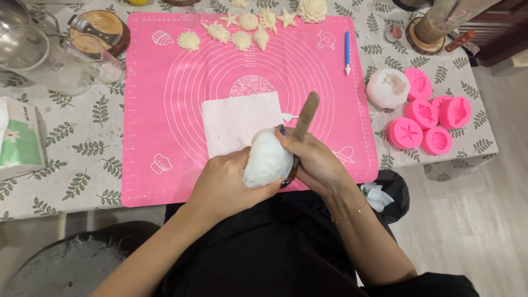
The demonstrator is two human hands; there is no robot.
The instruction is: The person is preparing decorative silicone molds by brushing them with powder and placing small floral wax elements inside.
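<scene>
Table covered with a white cloth printed with green leaf sprigs, filling the upper two thirds of the frame. At centre, lying flat on the cloth, a pink silicone mat marked with concentric circles. At right, directly on the cloth: a white rounded mould and, just beside it, a cluster of pink moulds. At upper right, a round wooden slice bearing an upright object. At upper left, a second wooden slice and clear glass vessels. At the left edge, a green and white package.
</scene>
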